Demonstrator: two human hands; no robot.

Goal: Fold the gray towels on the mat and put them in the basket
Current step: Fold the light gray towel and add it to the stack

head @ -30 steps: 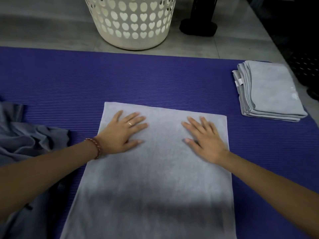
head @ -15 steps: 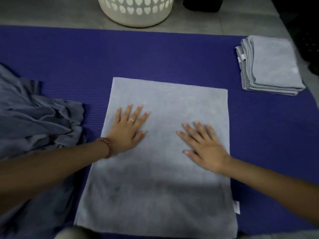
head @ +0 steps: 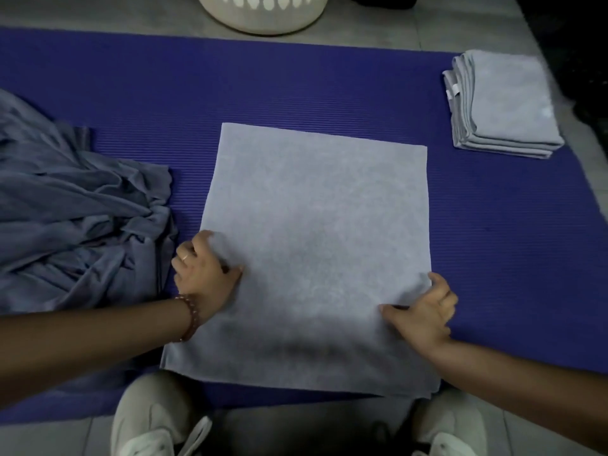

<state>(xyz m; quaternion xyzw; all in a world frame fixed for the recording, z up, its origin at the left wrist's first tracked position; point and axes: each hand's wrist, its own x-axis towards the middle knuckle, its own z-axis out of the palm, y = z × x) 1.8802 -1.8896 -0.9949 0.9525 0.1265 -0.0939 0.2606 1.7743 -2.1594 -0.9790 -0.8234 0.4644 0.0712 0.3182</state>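
Towel (head: 316,251) lies spread flat in the middle of the mat (head: 329,80). Left hand (head: 205,274) and right hand (head: 424,311) each pinch a side edge, fingers curled. Looks soft, light and floppy, so I'd grab edges or corners, not the middle.

— What colour is the mat (head: 296,80)?
— Deep violet-blue, with fine ribbed lines across it.
— And the flat towel (head: 316,225) in the centre?
— Plain pale gray. The folded stack (head: 506,103) at upper right is the same light gray, with a small white tag (head: 454,90).
— The heap (head: 72,205) at left?
— Darker, slate gray.
— The basket (head: 263,14) at the top edge?
— Cream, pierced with heart shapes. The bracelet (head: 190,319) is reddish-brown beads.
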